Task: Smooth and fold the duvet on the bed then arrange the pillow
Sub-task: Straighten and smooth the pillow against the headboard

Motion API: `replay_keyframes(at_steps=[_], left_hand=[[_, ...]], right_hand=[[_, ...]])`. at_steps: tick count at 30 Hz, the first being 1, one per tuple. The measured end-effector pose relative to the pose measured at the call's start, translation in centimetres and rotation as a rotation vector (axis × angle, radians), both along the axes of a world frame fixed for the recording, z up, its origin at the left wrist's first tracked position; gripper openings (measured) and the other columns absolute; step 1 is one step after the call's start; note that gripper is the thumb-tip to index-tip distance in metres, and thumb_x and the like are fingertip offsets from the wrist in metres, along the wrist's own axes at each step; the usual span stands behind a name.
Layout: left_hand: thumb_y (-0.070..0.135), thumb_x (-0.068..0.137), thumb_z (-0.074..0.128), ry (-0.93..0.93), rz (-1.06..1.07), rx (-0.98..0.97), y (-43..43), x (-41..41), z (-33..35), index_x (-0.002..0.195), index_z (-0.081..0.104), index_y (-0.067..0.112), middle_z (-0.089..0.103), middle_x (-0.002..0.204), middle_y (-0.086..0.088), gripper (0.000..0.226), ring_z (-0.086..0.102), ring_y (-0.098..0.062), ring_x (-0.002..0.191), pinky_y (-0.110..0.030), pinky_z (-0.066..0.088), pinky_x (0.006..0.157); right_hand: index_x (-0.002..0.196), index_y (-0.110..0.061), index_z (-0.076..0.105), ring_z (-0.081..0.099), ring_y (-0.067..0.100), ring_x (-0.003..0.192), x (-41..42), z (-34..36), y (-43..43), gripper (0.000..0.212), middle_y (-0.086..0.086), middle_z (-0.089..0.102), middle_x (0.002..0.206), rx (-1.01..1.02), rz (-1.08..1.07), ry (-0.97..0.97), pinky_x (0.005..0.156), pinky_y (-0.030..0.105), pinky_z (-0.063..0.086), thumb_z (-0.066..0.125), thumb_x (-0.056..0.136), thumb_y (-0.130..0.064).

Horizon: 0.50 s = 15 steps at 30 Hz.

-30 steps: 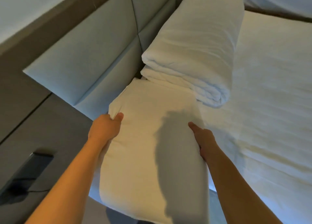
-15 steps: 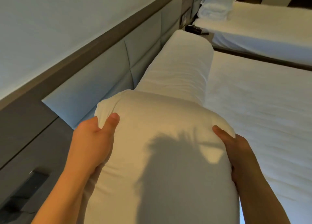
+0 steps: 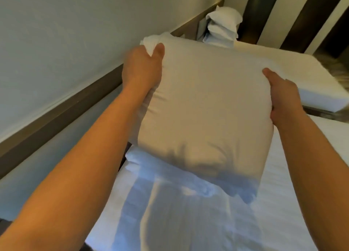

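I hold a white pillow (image 3: 204, 107) up in the air over the bed with both hands. My left hand (image 3: 143, 67) grips its upper left corner, where the cloth bunches between thumb and fingers. My right hand (image 3: 283, 97) clasps its right edge. Below the pillow lies the white folded duvet (image 3: 181, 209), running along the head of the bed (image 3: 294, 184). The pillow hides the far part of the duvet.
A padded grey headboard (image 3: 56, 156) with a brown rail (image 3: 62, 114) above it runs along the left under a pale wall. A second bed (image 3: 306, 74) with stacked white pillows (image 3: 222, 25) stands beyond. Dark and light striped curtains hang at top right.
The pillow has been lifted off the bed and raised in front of me. Both hands stayed on its sides. My view has swung up toward the wall and the second bed.
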<state>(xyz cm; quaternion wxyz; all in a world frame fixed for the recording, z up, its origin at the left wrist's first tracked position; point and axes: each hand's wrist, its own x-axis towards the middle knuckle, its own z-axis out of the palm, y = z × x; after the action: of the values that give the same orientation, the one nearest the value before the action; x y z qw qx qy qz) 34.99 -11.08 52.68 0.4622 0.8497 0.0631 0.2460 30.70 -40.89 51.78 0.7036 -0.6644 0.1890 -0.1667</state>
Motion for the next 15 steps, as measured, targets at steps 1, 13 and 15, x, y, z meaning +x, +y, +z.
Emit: replay_keyframes(at_steps=[1, 13, 15], left_hand=[[0.055, 0.104, 0.045, 0.041, 0.012, 0.023, 0.1, 3.3, -0.4, 0.119, 0.065, 0.005, 0.066, 0.109, -0.009, 0.056, 0.062, -0.026, 0.100, -0.032, 0.042, 0.078], [0.069, 0.100, 0.027, 0.871, -0.274, 0.484, 5.6, 8.2, -39.0, 0.146, -0.031, 0.061, -0.001, 0.172, -0.006, 0.074, 0.019, -0.034, 0.155, -0.069, 0.028, 0.114], [0.067, 0.102, 0.026, 0.810, -0.209, 0.487, 5.7, 7.2, -40.1, 0.148, -0.027, 0.062, 0.015, 0.169, -0.009, 0.070, 0.023, -0.032, 0.154, -0.068, 0.028, 0.112]], right_hand=[[0.137, -0.019, 0.063, 0.076, 0.021, 0.097, 3.2, -0.2, -0.1, 0.051, 0.001, 0.077, 0.113, -0.018, 0.026, 0.012, 0.081, 0.038, 0.065, 0.073, 0.094, -0.045], [0.154, -0.060, -0.013, 0.025, 0.037, 0.157, 11.3, -33.9, 5.8, 0.098, 0.004, 0.017, 0.175, -0.445, 0.556, 0.597, 0.120, 0.061, 0.031, 0.060, 0.089, -0.069], [0.160, -0.052, -0.007, 0.034, 0.034, 0.154, 10.6, -36.1, 6.3, 0.098, 0.006, 0.025, 0.172, -0.485, 0.506, 0.487, 0.123, 0.056, 0.033, 0.061, 0.091, -0.068]])
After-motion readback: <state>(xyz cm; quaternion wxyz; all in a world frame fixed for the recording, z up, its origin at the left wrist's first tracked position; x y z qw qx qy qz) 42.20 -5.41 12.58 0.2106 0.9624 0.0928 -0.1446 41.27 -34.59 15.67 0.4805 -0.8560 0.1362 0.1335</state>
